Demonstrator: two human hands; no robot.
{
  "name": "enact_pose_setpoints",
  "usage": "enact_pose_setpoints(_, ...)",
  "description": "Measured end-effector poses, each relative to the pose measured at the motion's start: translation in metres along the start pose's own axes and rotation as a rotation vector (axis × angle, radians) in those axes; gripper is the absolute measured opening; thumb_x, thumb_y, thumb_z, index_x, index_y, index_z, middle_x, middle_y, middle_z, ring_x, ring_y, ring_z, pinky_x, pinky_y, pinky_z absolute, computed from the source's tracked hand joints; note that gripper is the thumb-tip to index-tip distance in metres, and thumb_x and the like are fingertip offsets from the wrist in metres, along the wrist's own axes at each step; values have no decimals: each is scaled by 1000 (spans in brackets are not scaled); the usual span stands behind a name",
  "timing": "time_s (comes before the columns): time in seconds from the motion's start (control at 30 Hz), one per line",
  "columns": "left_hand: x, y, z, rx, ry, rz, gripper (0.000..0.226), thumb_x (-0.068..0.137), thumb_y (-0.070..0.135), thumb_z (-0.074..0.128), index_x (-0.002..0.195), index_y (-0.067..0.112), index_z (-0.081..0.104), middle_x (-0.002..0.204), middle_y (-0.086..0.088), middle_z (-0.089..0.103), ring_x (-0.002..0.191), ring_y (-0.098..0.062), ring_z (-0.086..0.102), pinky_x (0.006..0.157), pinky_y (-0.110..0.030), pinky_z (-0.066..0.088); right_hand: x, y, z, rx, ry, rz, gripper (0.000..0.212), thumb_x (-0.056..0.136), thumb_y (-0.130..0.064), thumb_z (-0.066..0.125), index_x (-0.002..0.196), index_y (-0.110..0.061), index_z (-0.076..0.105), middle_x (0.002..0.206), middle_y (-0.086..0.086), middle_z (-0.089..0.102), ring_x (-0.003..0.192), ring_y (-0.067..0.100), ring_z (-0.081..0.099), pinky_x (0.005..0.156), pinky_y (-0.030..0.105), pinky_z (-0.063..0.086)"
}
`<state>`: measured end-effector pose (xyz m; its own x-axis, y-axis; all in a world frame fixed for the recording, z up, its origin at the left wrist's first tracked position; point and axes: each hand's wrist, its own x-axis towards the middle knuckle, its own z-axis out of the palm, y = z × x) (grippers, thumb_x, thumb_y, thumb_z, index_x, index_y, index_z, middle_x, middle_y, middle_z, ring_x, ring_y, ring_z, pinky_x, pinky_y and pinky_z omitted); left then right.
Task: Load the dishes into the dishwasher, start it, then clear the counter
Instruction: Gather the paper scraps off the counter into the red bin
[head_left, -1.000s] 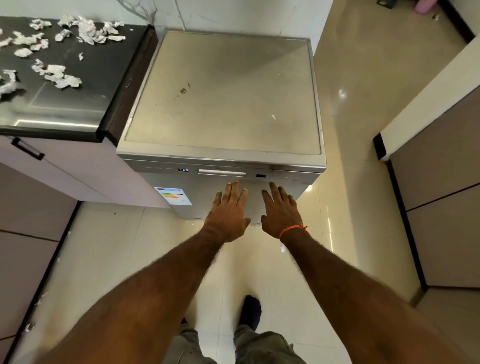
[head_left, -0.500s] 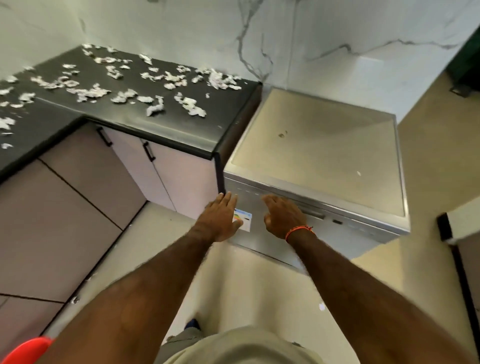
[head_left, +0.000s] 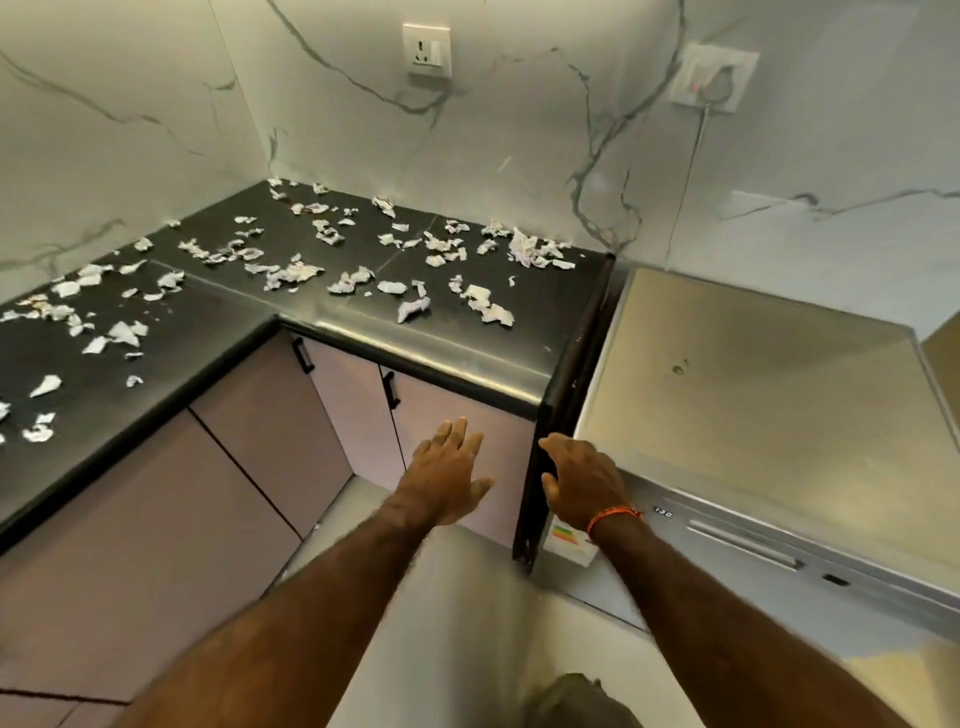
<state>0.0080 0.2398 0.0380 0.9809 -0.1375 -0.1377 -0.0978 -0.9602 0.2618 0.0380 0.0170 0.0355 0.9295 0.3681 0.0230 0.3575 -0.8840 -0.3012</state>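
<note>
Head view: the dishwasher (head_left: 769, 395) at right of the frame is closed with its display lit, so clearing the desk (head_left: 441, 358) seems the step now. Left hand (head_left: 447, 480) and right hand (head_left: 584, 483), fingers spread and empty, must next gather the paper scraps (head_left: 291, 273) at upper left.

Home kitchen: black L-shaped counter (head_left: 363, 332) w/ cabinets (head_left: 260, 441), freestanding dishwasher (head_left: 753, 415), marble-look wall tiles (head_left: 519, 130).

The counter (head_left: 363, 322) wraps the corner on the left with paper scraps (head_left: 291, 273) strewn over it, cabinet doors (head_left: 270, 431) beneath, the dishwasher (head_left: 753, 415) just beside its right end (two wall sockets (head_left: 427, 51) behind)
</note>
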Motion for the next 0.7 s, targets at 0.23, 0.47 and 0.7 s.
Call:
enact_pose_setpoints(0.23, 82, -59, -23, -24, 29, -10, 82, 100, 54, 49, 162, 19, 9, 170, -6, 9, 157, -26, 1, 127, -49, 13, 112, 1, 19, 2, 66, -17, 48, 87, -25, 67, 134, -17, 60, 144, 7, 55, 132, 29, 51, 103, 45, 46)
enact_pose_setpoints(0.47, 154, -109, -53, 41, 19, 2, 60, 102, 55, 44, 156, 29, 34, 170, -6, 11, 157, -26, 0, 125, -49, 10, 229, 2, 48, -2, 61, 150, 55, 94, -45, 57, 143, -20, 50, 160, 10, 33, 149, 35, 24, 120, 55, 20)
enact_pose_setpoints(0.7, 216, -169, -55, 112, -208, 132, 70, 102, 61, 37, 162, 34, 13, 171, -4, -5, 156, -24, -12, 126, -51, -3, 316, -27, 68, 27, -11, 384, 76, 98, -63, 28, 159, -20, 14, 168, 8, 7, 154, 36, -2, 120, 63, -1)
